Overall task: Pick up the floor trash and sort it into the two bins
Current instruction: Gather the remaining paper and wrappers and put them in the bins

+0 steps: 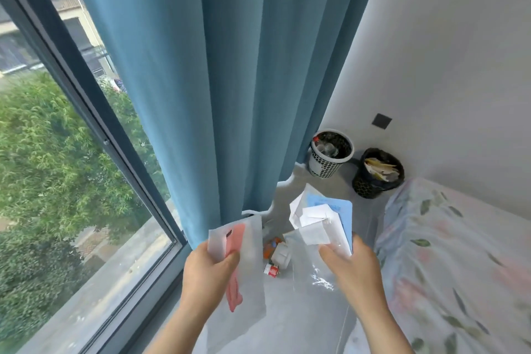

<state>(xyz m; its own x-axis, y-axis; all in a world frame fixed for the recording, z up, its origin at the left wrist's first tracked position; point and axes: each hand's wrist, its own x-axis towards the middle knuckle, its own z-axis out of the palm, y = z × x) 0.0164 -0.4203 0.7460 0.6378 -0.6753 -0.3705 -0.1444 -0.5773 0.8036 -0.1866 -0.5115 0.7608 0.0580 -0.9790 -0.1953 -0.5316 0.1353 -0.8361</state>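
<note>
Grey floor (301,325) ran between a blue curtain (230,80) on the left and a flowered bed (459,253) on the right. Left hand (205,270) pinched a frosted pouch (247,267) holding something pink; right hand (355,264) gripped white papers (313,221), a blue sheet (343,213) and clear plastic (310,267). Small wrappers (274,253) lay on the floor between the hands. Far off stood a white bin (330,154) and a black bin (377,172), side by side.

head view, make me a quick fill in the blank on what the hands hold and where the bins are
1. The left hand holds a frosted bag with a ____ item inside.
2. The right hand holds a blue sheet and ____ papers.
3. The white bin holds clear plastic; the ____ bin holds paper.
4. Both bins stand against the ____.

Missing words: pink; white; black; wall
</note>
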